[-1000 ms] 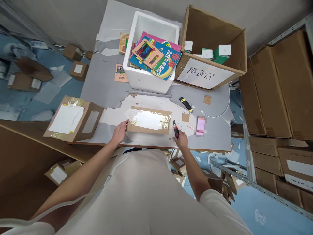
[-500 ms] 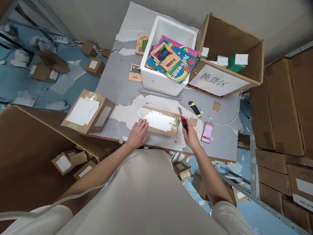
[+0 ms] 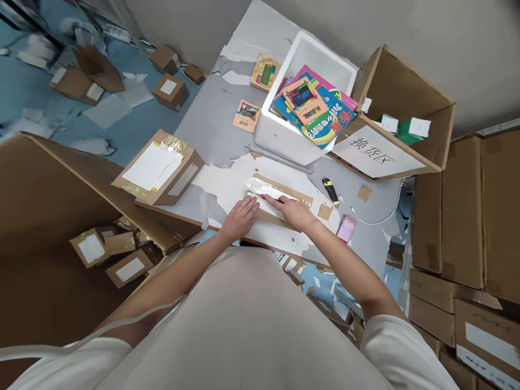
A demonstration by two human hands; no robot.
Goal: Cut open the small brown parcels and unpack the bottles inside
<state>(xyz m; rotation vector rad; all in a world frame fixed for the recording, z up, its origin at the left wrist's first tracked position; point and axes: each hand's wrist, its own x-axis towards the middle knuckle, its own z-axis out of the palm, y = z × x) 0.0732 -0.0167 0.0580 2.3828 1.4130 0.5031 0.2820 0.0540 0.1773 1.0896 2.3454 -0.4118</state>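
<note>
A narrow cardboard box (image 3: 271,218) with a white label and clear tape lies on the table in front of me. My left hand (image 3: 240,218) rests flat on its near left end, fingers stretched out. Gripped in my right hand (image 3: 297,212) is a red and black utility knife (image 3: 262,196), mostly covered by the fingers. Its blade points left and is at the taped left end of the box, close to my left fingertips. Whether it has cut through the tape I cannot make out.
A taped carton (image 3: 160,168) stands at the table's left. Behind are a white foam box (image 3: 280,138) of books and an open carton (image 3: 406,70). A yellow-black cutter (image 3: 330,192) and a phone (image 3: 346,229) lie right. A large open carton (image 3: 49,216) stands lower left.
My right hand has moved left with the utility knife, from beyond the box's right end to over the box, blade at its left end. My left hand stays on the box. The view has shifted.
</note>
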